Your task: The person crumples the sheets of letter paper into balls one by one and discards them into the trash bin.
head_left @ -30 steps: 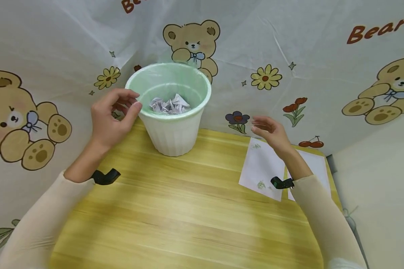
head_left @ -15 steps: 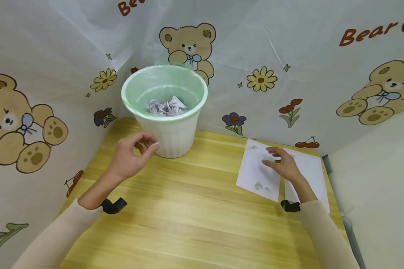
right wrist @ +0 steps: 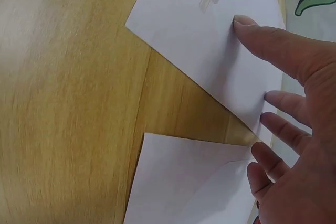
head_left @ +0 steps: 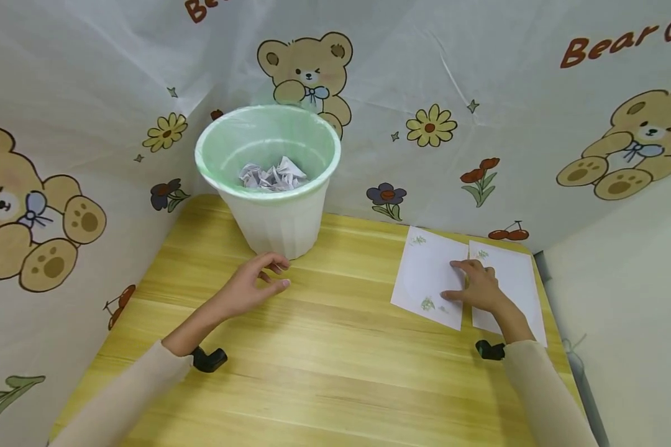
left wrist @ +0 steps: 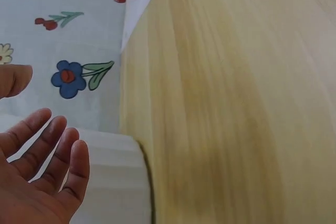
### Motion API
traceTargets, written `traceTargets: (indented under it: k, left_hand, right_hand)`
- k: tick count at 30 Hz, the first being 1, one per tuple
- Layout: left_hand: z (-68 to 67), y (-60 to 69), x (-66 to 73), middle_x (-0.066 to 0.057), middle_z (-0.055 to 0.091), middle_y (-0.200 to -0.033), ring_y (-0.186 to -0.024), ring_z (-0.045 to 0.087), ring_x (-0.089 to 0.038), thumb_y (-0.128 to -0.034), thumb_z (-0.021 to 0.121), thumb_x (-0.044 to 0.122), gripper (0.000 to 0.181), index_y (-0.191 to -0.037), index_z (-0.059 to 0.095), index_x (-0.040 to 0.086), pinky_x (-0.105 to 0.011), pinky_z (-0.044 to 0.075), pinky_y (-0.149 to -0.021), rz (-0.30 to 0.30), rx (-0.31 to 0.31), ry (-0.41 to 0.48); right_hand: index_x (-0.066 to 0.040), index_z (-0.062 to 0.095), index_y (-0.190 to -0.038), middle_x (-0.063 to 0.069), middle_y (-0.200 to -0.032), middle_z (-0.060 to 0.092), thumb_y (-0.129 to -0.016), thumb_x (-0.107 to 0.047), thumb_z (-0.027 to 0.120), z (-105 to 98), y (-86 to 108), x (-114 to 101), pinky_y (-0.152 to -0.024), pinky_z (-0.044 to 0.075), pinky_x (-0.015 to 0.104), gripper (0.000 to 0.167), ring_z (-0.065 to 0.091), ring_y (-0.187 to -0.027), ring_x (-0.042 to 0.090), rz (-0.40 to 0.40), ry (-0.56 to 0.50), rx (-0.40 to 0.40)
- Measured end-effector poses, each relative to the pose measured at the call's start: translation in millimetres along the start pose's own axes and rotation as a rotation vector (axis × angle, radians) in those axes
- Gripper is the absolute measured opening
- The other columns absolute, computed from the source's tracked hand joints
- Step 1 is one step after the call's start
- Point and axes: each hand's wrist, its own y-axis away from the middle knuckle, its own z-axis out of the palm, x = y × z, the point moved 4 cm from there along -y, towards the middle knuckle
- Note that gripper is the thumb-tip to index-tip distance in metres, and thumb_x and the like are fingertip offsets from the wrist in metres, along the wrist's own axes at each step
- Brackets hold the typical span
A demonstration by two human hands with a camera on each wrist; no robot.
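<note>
Two white sheets of paper with small green prints lie side by side at the right of the table. My right hand [head_left: 479, 288] is over the gap between the left sheet [head_left: 425, 273] and the right sheet [head_left: 517, 292], thumb and fingers spread, the thumb tip at the left sheet. In the right wrist view the thumb [right wrist: 273, 43] is at that sheet's surface; contact is hard to tell. My left hand [head_left: 251, 287], empty and with relaxed fingers, hovers in front of the white bin [head_left: 282, 220]. Crumpled paper [head_left: 274, 175] lies inside the bin.
The bin stands at the back left of the wooden table [head_left: 313, 372], its rim lined with a pale green bag. A bear-print cloth [head_left: 369, 62] hangs behind and at the left. A pale wall [head_left: 637, 298] borders the right side.
My left hand has come down from beside the bin's rim to low in front of it. The right hand has lowered and moved right, onto the sheets. The sheets and bin stay put.
</note>
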Motion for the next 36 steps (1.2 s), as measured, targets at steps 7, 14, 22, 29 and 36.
traceTargets:
  k: [7,14,22,29,36]
  left_hand:
    - [19.6,-6.7,-14.2,-0.016,0.069,-0.135,-0.120,0.066,-0.030,-0.1033,0.075,0.024,0.038,-0.136,0.066,0.008,-0.046,0.057,-0.095,-0.005,-0.012,0.044]
    - [43.7,-11.4,-26.7,-0.012,0.069,-0.135,-0.120,0.065,-0.026,-0.1031,0.076,0.026,0.040,-0.137,0.065,0.007,-0.043,0.057,-0.096,0.009,-0.062,0.042]
    - [73.2,-20.3,-39.1,-0.002,0.067,-0.136,-0.127,0.063,-0.022,-0.1002,0.080,0.032,0.044,-0.137,0.065,0.013,-0.044,0.054,-0.104,0.008,-0.120,-0.064]
    - [96.6,-41.2,-38.8,-0.004,0.062,-0.140,-0.134,0.052,-0.027,-0.0895,0.089,0.033,0.058,-0.139,0.067,0.014,-0.053,0.041,-0.118,0.069,-0.123,-0.235]
    - [110.4,-51.9,-36.0,-0.009,0.047,-0.158,-0.149,0.035,-0.035,-0.0824,0.093,0.043,0.085,-0.153,0.055,0.017,-0.063,0.030,-0.124,0.033,-0.199,-0.378]
  right_hand:
    - [-0.005,0.047,-0.157,0.035,-0.163,0.033,-0.084,-0.050,0.090,3,-2.2,2,-0.103,0.029,0.077,0.095,0.032,-0.133,0.063,-0.018,0.006,0.021]
    - [-0.007,0.049,-0.158,0.031,-0.163,0.038,-0.086,-0.050,0.089,17,0.4,-25,-0.105,0.033,0.075,0.093,0.036,-0.132,0.057,-0.076,0.041,0.001]
    - [-0.009,0.053,-0.157,0.024,-0.160,0.048,-0.084,-0.048,0.091,52,3.6,-87,-0.100,0.036,0.063,0.091,0.041,-0.125,0.046,-0.209,0.047,0.019]
    - [-0.014,0.053,-0.158,0.016,-0.160,0.049,-0.085,-0.048,0.090,79,11.6,-133,-0.104,0.035,0.061,0.088,0.042,-0.125,0.040,-0.267,0.037,0.008]
    - [-0.017,0.053,-0.159,0.011,-0.160,0.050,-0.086,-0.050,0.089,94,19.9,-160,-0.100,0.032,0.052,0.088,0.042,-0.129,0.037,-0.287,0.020,0.009]
